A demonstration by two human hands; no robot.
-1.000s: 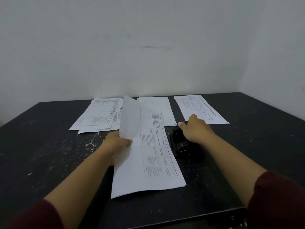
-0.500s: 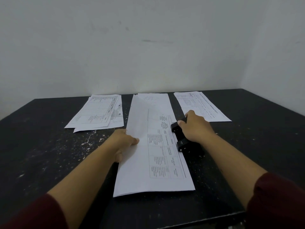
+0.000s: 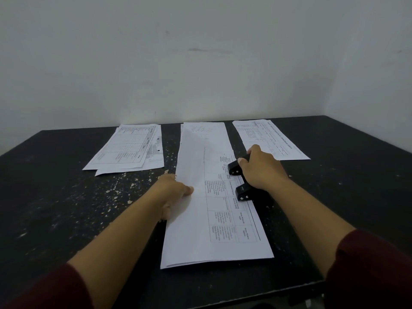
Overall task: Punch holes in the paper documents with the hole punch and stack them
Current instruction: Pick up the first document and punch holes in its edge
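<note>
A printed white paper document (image 3: pixel 214 219) lies lengthwise in the middle of the black table (image 3: pixel 66 208). My left hand (image 3: pixel 174 192) grips its left edge, thumb on top. Its right edge sits inside the black hole punch (image 3: pixel 239 181). My right hand (image 3: pixel 263 168) lies over the punch, covering most of its lever. At the far left rests a stack of punched papers (image 3: pixel 131 150), with holes showing along its right edge.
A blank-looking sheet (image 3: pixel 207 130) lies at the far centre, partly under the held document. Another printed sheet (image 3: pixel 267 137) lies at the far right, just beyond my right hand. White walls close the table's far and right sides. The near table edge runs below the document.
The held document has slid right and flattened, so its right edge now sits in the hole punch. My right hand has settled on top of the punch.
</note>
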